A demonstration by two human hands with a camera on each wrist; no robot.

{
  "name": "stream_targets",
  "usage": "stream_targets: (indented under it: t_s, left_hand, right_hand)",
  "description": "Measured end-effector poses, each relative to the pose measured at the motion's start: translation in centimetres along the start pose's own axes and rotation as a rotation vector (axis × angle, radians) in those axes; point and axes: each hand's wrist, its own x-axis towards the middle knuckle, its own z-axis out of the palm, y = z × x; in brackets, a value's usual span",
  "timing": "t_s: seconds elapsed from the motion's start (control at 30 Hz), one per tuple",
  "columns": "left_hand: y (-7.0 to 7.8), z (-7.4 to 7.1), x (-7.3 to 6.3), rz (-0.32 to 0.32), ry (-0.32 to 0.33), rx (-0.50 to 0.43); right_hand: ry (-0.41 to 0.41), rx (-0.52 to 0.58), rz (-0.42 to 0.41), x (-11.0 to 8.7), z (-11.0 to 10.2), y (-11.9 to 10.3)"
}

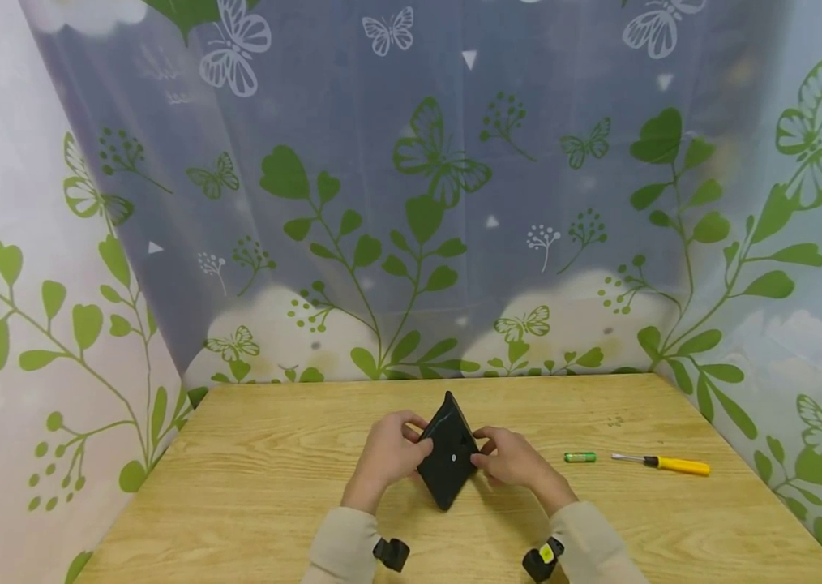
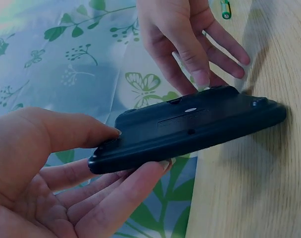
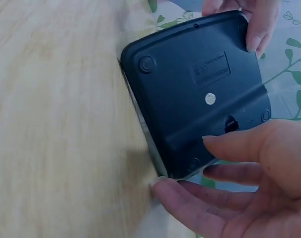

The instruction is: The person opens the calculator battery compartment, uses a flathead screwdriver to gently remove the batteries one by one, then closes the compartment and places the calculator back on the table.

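A flat black plastic device stands tilted on a corner over the table, its underside toward the head camera. In the right wrist view that underside shows round feet, a small white sticker, an embossed label and a dark notch. My left hand grips the device's left edge, thumb on the underside and fingers behind. At the opposite edge my right hand pinches it, with the thumb over the underside near the notch and fingertips at the rim. The device's front face is hidden.
On the wooden table, to the right of my hands, lie a green battery and a screwdriver with a yellow handle. A curtain printed with leaves and butterflies hangs behind the table and along both sides.
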Motion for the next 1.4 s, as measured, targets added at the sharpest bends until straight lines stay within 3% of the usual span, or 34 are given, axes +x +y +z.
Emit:
stream_targets:
  t_s: [0.2, 0.37, 0.7, 1.07, 1.4]
  left_hand:
    - [0.3, 0.1, 0.0, 0.070, 0.055, 0.117]
    - [0.9, 0.5, -0.2, 0.151, 0.099, 0.222]
    - [2.0, 1.7, -0.7, 0.304, 0.108, 0.372]
    - [2.8, 2.1, -1.0, 0.311, 0.039, 0.381]
    - [2.8, 2.1, -0.9, 0.298, -0.025, 0.389]
  right_hand:
    - [0.008, 0.057, -0.074, -0.2, -1.4, -0.2]
    - [0.045, 0.171, -0.071, -0.5, -2.4, -1.0]
    - [0.102, 0.114, -0.165, -1.0, -2.8, -2.1]
    - [0.150, 0.057, -0.171, -1.7, -3.1, -3.0]
    - [0.156, 0.077, -0.152, -2.0, -3.5, -3.3]
